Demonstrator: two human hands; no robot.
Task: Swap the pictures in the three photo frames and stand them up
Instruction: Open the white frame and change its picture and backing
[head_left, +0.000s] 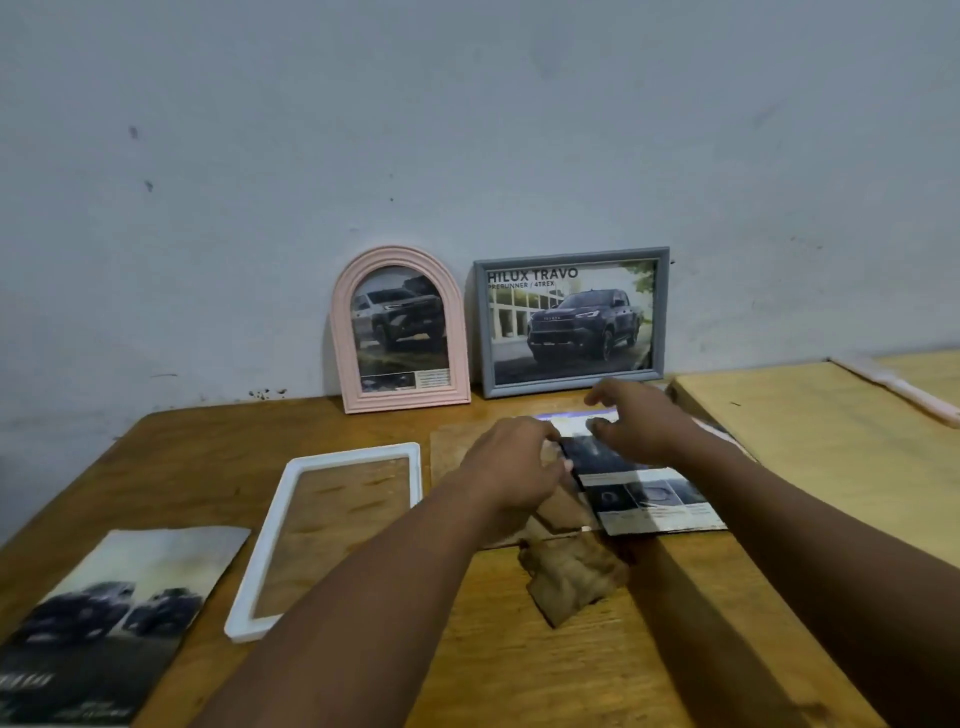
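Both forearms are extended from the bottom edge toward the table's middle. Beneath the hands, a brochure print (655, 500) is laid flat on a brown backing board (451, 448). Its long axis appears to run away from the person toward the wall, with the far end angled slightly left. The strip of small panels and text is turned to the near end and the dark vehicle image to the far end.

The left hand (511, 462) is placed at the print's left edge with its fingers bent against it; whether the edge is pinched cannot be determined. The right hand (641, 422) is held over the far part of the print, thumb and fingers apart and loosely bent, with nothing gripped.

A brown stand flap (571, 579) is seen jutting from the board's near edge. To the left, a white frame (358, 453) is laid flat, its long axis running from near left to far right. A loose truck picture (114, 623) is positioned further left.

Against the wall (467, 130), a pink arched frame (408, 399) and a grey frame (571, 383) are stood upright side by side. Each is fitted with a truck picture. A paler wooden board (805, 441) is located on the right of the table (493, 654).
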